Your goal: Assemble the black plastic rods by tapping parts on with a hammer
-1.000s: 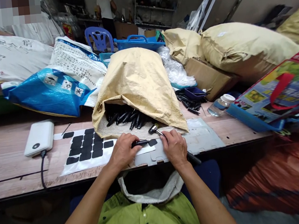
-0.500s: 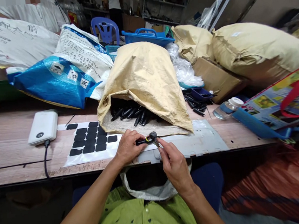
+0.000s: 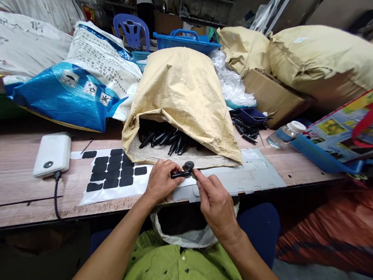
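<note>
My left hand (image 3: 162, 180) is closed around a slim black handle-like piece (image 3: 179, 174), which points to the right. Pinched in my right hand (image 3: 215, 201) is a small part with a round dark head (image 3: 189, 165); its lower end is hidden by the fingers. The two pieces meet between my hands, though I cannot tell whether they are joined. Just beyond, a tan woven sack (image 3: 181, 87) lies with its mouth facing me. Several slim black pieces (image 3: 163, 138) show inside it.
A white power bank (image 3: 52, 155) with a black cable and a sheet of black stickers (image 3: 111, 173) lie left. A grey board (image 3: 255, 173) sits under the work. Right are loose black pieces (image 3: 246, 129), a clear bottle (image 3: 285, 135) and a blue bin (image 3: 323, 157). A person (image 3: 145, 5) stands behind.
The round dark head has turned to show more of its flat face, and the yellow ring and metal prongs seen before are now hidden. The camera view has shifted slightly; both hands stay together.
</note>
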{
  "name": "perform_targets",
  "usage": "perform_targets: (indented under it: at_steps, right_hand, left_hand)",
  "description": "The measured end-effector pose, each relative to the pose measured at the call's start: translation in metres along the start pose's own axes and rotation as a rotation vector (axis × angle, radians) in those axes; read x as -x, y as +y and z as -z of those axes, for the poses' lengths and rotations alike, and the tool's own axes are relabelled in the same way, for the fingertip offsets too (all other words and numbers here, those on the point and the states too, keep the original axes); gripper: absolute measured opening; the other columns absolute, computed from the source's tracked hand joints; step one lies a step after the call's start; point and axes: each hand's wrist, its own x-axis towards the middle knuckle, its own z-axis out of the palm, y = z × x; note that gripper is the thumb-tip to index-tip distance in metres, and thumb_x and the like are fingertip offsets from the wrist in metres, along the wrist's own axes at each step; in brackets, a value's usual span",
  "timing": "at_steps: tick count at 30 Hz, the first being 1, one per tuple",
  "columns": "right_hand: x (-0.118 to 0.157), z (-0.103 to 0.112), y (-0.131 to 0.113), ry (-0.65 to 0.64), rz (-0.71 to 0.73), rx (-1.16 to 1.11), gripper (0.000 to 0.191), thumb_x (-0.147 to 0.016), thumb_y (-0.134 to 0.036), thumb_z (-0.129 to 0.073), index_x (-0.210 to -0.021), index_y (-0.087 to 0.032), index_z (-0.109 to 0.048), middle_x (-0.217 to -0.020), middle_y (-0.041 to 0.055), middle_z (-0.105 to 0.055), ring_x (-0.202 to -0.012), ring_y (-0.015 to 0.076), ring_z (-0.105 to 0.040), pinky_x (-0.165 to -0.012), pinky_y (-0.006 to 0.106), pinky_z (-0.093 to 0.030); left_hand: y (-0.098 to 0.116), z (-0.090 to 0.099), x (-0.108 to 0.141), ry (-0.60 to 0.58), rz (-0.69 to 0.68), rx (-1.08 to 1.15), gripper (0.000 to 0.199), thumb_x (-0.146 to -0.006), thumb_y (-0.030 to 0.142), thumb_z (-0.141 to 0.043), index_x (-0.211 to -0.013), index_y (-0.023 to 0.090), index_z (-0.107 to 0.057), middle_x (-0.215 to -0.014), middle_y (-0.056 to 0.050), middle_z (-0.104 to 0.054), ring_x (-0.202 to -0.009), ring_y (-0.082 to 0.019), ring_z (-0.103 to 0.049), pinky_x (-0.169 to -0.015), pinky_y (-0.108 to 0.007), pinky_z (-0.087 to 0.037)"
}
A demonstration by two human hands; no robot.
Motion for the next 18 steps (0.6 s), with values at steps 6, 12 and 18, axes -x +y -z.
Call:
perform_targets:
  at_steps: [6, 12, 18]
  right_hand:
    - [-0.003, 0.003, 0.002, 0.004, -0.021, 0.001, 0.043, -0.106, -0.03, -0.038, -0.143, -0.029, -0.059, -0.092, 0.005, -0.06, -0.083, 0.0162, -0.063, -0.081, 0.025, -0.05]
    - [0.003, 0.005, 0.007, -0.003, -0.045, 0.04, 0.043, -0.106, -0.028, -0.038, -0.143, -0.029, -0.059, -0.091, 0.0048, -0.06, -0.083, 0.0161, -0.063, -0.079, 0.024, -0.048]
    - [-0.016, 0.011, 0.024, 0.082, -0.06, 0.077, 0.038, -0.104, -0.03, -0.045, -0.137, -0.028, -0.064, -0.099, 0.0051, -0.064, -0.089, 0.0173, -0.062, -0.077, 0.025, -0.045]
  left_hand:
    - [0.0, 0.0, 0.0, -0.004, 0.01, -0.006, 0.014, -0.075, 0.026, -0.079, -0.086, 0.023, -0.071, -0.087, -0.002, -0.069, -0.093, -0.023, -0.054, -0.082, -0.035, -0.04]
    - [0.001, -0.002, 0.0, 0.016, 0.018, -0.024, 0.014, -0.074, 0.026, -0.079, -0.085, 0.022, -0.071, -0.089, -0.001, -0.071, -0.094, -0.023, -0.054, -0.083, -0.035, -0.041]
    - [0.002, 0.0, 0.002, 0.021, -0.006, -0.041, 0.013, -0.074, 0.025, -0.078, -0.085, 0.023, -0.071, -0.087, 0.0, -0.069, -0.093, -0.022, -0.054, -0.083, -0.035, -0.042]
